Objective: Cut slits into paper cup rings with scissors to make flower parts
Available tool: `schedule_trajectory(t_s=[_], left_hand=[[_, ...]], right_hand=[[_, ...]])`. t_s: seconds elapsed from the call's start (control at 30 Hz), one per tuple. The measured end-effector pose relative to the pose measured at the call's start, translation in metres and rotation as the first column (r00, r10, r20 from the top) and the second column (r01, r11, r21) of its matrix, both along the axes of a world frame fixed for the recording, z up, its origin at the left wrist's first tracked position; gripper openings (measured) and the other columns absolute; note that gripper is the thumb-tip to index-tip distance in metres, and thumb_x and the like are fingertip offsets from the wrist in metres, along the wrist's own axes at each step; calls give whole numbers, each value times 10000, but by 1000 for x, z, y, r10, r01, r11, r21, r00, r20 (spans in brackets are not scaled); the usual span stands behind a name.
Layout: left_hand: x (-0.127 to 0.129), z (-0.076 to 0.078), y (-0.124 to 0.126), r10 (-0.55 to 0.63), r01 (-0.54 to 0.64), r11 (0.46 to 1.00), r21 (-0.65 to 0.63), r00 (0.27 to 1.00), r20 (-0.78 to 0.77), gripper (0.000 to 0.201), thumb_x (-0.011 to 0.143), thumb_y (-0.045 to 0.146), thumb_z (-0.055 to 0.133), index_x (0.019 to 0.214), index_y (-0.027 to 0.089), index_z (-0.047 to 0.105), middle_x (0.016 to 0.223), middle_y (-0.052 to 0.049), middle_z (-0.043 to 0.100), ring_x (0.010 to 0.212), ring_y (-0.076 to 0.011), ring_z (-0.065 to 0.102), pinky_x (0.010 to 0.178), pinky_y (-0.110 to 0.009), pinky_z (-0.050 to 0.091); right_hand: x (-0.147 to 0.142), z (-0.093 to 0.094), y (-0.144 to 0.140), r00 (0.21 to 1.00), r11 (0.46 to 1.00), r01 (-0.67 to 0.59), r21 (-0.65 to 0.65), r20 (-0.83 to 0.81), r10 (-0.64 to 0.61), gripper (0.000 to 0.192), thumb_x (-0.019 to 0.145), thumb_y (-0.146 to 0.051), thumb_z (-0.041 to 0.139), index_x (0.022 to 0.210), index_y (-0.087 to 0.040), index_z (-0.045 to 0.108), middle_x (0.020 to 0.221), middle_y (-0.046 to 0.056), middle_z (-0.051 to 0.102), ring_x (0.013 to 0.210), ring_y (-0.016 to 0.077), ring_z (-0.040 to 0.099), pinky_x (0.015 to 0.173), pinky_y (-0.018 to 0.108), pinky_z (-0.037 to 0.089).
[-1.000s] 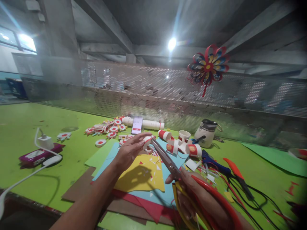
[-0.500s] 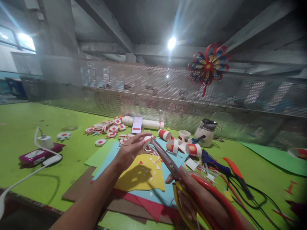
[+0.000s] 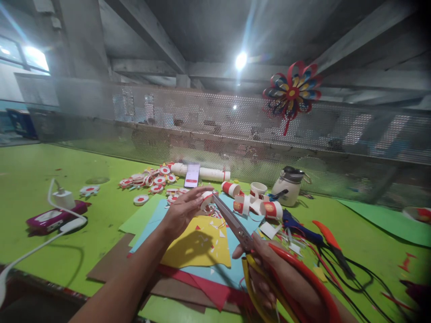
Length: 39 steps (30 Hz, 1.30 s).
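My left hand [image 3: 183, 210] pinches a small white and red paper cup piece [image 3: 206, 200] above the yellow paper sheet [image 3: 198, 244]. My right hand [image 3: 279, 282] grips large scissors [image 3: 235, 224] by their red and yellow handles. The scissor blades point up and left, and their tips touch the cup piece. Small paper scraps lie on the yellow sheet beneath.
Stacked coloured sheets [image 3: 175, 264] lie on the green table [image 3: 40, 170]. Red and white paper cups [image 3: 249, 204], cut discs [image 3: 151, 181], a phone [image 3: 192, 175] leaning on a white tube, a jar [image 3: 288, 186], a glue gun [image 3: 299, 229] and cables surround them. A charger [image 3: 62, 199] sits left. A paper pinwheel [image 3: 292, 92] hangs on mesh.
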<state>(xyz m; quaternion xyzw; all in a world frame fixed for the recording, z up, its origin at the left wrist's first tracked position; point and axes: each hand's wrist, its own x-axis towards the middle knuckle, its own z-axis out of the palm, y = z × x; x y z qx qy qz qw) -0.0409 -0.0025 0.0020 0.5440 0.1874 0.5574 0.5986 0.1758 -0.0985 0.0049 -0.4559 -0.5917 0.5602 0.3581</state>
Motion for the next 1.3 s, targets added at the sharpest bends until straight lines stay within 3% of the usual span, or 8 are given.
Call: schedule_trajectory(t_s=[0.1,0.23,0.47,0.77,1.0,1.1,1.17,1.3], left_hand=[[0,-1,1,-2,2,1000,-3,1000,-9,333,799,224,558,1126,174,601,1134,-110,618,1039,-250,557,884,-354,410],[1,-2,1,-5,5,1000,-5,1000,-19,331,804,224,554,1129,173,595,1126,-113,619,1031,-245,558,886,-358,410],[2,-2,3,-18,18,1000,-2,1000,-18,345,798,224,563,1137,165,585,1114,-116,622,1000,-238,568,871,-364,423],[1,0,4,-51,49,998,-46,998,-27,324,777,231,590,1092,162,619,1056,-105,640,858,-183,582,697,-274,463],[1,-4,8,-40,42,996,-83,999,28,315,781,239,584,1083,159,622,1019,-105,638,832,-181,589,717,-294,482],[1,-5,9,-16,20,998,-60,998,60,317,776,237,592,1089,188,613,1037,-87,627,838,-179,597,774,-341,490],[2,-5,8,6,-5,1000,-20,998,59,339,762,237,612,1099,201,605,1037,-81,622,863,-183,597,794,-347,486],[5,-4,8,121,-122,991,59,993,13,410,730,250,653,1131,192,587,1040,-94,613,929,-200,579,815,-340,472]], right_hand=[[-1,4,-1,986,981,-63,-181,-164,33,503,851,-606,367,925,-169,605,421,-83,397,352,54,360,387,170,322],[-3,4,2,969,961,-118,-250,-241,56,460,837,-588,418,927,-166,577,413,-94,397,329,39,327,364,154,314],[-3,-1,4,965,958,-104,-268,-262,32,479,819,-629,421,885,-179,572,354,-112,356,270,24,284,294,124,291],[-2,0,9,942,937,-166,-307,-330,59,479,827,-615,422,872,-166,585,341,-103,387,248,23,288,273,118,283],[-5,-11,13,890,937,-236,-257,-443,102,511,838,-637,361,870,-171,568,367,-79,453,293,72,452,393,220,473],[-8,-15,11,937,970,-151,-188,-340,79,534,847,-651,300,917,-181,542,390,-77,453,336,97,482,428,244,457],[-9,-14,7,990,999,8,-50,-140,-15,524,839,-652,319,934,-186,538,409,-73,457,366,110,492,416,228,407],[-13,-7,3,935,945,68,319,310,-172,516,821,-663,326,772,-190,525,503,-46,459,478,127,497,466,238,366]])
